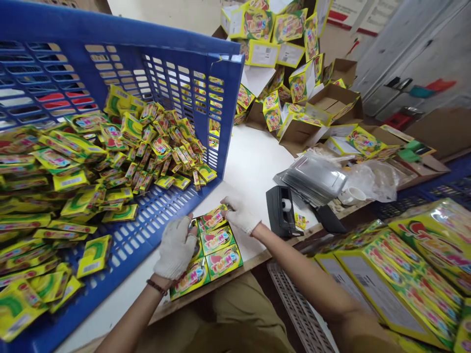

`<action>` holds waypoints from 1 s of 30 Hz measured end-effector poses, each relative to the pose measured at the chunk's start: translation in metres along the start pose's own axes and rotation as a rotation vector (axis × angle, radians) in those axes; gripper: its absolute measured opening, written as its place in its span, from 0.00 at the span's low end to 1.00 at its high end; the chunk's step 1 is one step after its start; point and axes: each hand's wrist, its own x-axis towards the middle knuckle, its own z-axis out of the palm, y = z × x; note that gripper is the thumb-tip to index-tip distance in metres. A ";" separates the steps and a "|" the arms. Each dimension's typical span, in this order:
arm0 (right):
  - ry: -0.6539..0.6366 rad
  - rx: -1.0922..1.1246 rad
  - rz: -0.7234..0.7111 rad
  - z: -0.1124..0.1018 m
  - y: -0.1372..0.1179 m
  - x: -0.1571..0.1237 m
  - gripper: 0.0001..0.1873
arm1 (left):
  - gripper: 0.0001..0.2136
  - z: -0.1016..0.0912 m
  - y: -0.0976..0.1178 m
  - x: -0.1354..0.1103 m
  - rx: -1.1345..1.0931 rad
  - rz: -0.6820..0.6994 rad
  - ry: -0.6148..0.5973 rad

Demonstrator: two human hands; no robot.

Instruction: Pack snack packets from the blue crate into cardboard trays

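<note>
My left hand (174,252), in a white knit glove with bare fingertips, bends over the left side of a block of small yellow-green candy boxes (217,240). Its fingers press on the boxes there and cover part of them. My right hand (241,214), gloved likewise, grips the right end of the far candy box (212,219) in that block. The boxes lie flat in rows, printed sides up, at the front edge of the white table (246,152).
A blue crate (233,113) lies on its side at left, with many loose candy boxes (125,142). A black tape dispenser (279,211), clear plastic trays (316,174) and a white cup (352,196) are at right. Open cartons (301,127) pile behind; packed display boxes (397,279) stand lower right.
</note>
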 end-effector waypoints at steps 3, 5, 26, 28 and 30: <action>0.109 -0.120 -0.164 0.029 0.009 0.002 0.14 | 0.12 0.000 0.003 0.000 0.072 0.053 -0.024; 0.130 -0.154 -0.282 0.041 0.014 0.003 0.16 | 0.13 0.001 0.005 -0.002 0.088 0.075 -0.013; 0.204 -0.553 -0.087 -0.049 0.017 -0.002 0.29 | 0.25 0.023 0.050 0.023 0.336 0.445 -0.157; 0.343 -0.629 0.010 -0.108 0.022 -0.004 0.20 | 0.25 0.027 0.049 0.023 0.348 0.453 -0.196; 0.471 -0.714 0.122 -0.167 0.026 -0.008 0.13 | 0.26 0.029 0.047 0.022 0.359 0.433 -0.217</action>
